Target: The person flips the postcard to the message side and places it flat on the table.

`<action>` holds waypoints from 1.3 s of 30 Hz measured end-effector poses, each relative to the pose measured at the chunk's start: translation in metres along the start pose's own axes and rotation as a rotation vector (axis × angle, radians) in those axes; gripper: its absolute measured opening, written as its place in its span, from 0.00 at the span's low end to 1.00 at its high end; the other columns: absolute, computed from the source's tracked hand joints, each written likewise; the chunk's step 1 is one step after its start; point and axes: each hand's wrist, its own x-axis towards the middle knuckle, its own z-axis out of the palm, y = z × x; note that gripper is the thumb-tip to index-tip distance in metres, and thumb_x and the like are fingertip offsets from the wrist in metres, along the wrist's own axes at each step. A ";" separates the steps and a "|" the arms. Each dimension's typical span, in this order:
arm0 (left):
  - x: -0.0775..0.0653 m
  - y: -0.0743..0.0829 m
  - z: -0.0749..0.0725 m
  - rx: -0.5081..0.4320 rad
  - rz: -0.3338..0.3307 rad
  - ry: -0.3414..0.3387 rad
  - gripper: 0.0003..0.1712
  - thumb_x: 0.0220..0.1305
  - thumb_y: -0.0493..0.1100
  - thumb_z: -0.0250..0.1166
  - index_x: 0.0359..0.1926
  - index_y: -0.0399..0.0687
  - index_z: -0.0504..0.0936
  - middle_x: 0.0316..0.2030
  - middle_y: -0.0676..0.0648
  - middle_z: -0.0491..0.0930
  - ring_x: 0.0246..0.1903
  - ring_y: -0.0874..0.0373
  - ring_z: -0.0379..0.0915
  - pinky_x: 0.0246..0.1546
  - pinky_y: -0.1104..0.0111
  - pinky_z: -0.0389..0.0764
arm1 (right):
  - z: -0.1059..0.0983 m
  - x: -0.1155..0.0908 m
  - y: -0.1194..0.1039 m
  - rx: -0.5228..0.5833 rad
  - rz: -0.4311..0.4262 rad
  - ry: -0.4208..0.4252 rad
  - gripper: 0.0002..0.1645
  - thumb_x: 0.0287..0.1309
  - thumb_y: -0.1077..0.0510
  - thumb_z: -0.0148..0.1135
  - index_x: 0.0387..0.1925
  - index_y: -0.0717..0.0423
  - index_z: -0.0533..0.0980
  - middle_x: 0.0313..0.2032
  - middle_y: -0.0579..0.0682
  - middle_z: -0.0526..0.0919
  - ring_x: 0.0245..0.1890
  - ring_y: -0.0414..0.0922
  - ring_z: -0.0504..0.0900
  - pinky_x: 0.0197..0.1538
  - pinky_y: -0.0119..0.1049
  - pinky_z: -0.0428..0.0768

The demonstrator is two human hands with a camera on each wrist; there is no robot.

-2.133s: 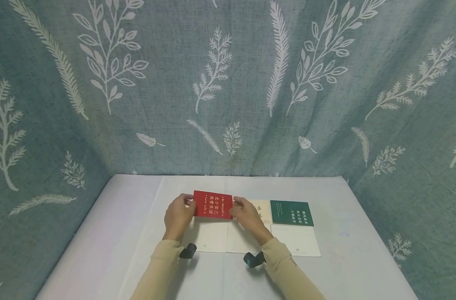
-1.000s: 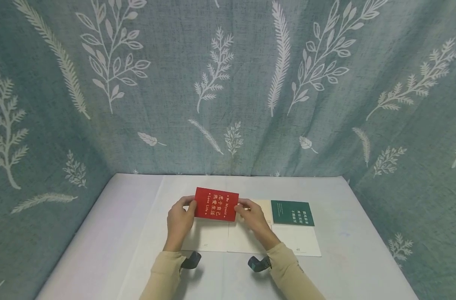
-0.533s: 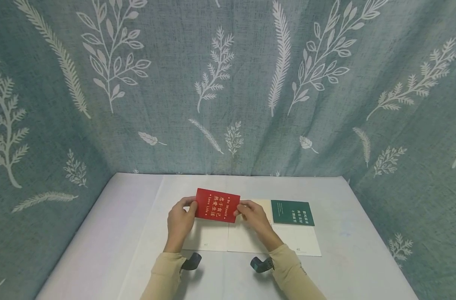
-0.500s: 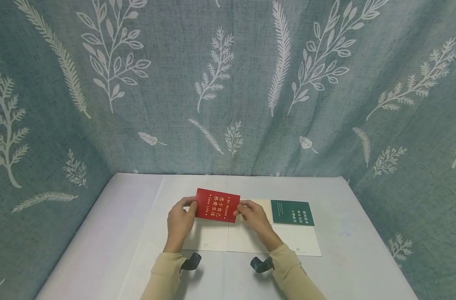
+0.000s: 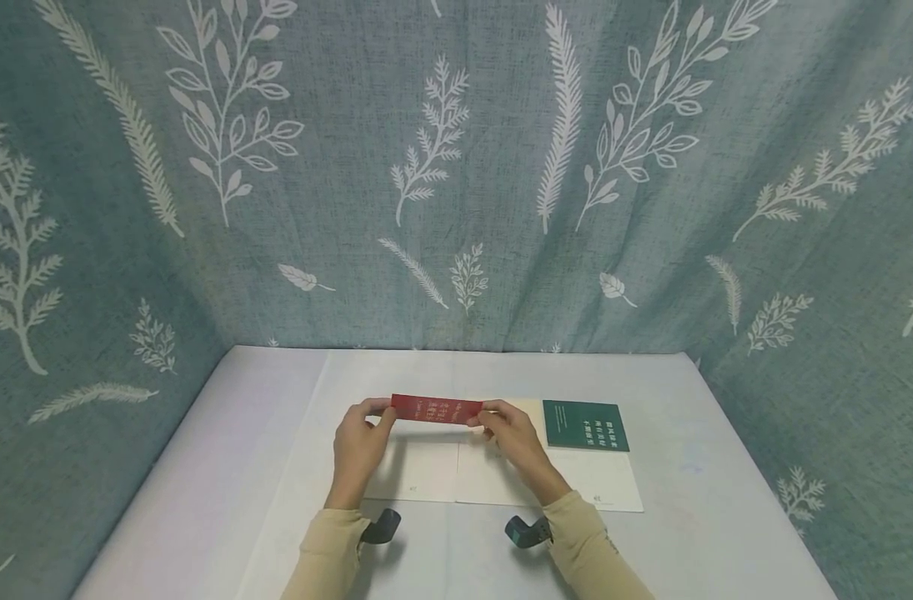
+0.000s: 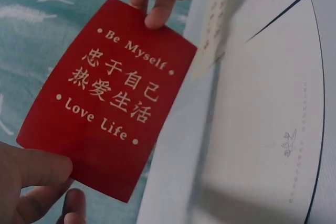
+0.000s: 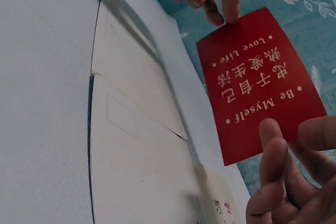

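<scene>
A red card [image 5: 435, 409] with gold lettering, "Be Myself" and "Love Life", is held up above the table between both hands. My left hand [image 5: 358, 443] pinches its left end, the thumb [image 6: 50, 167] lying on the printed face. At the opposite end my right hand [image 5: 518, 437] pinches the card between thumb and fingers. From the head the card looks narrow, tilted steeply; both wrist views show its whole printed face. Beneath the hands lie pale cards [image 5: 414, 479] side by side, and a cream card [image 5: 533, 410] is partly hidden behind the right hand.
A dark green card [image 5: 587, 425] with light lettering lies flat right of the right hand. Below it lies another pale card [image 5: 602, 483]. The white table [image 5: 223, 500] ends at a blue-green curtain [image 5: 456, 317] with white leaf patterns.
The red card was lifted a little off the pale cards, and has now tipped so its face looks much narrower from the head. Both hands keep their pinch; the other cards stay put.
</scene>
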 end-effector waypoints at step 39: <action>0.000 -0.011 0.004 -0.137 -0.059 0.008 0.13 0.68 0.43 0.64 0.51 0.49 0.85 0.48 0.46 0.85 0.41 0.51 0.78 0.44 0.61 0.74 | 0.005 -0.003 0.007 -0.022 -0.089 0.042 0.30 0.66 0.52 0.63 0.67 0.52 0.72 0.50 0.54 0.85 0.43 0.47 0.85 0.55 0.50 0.77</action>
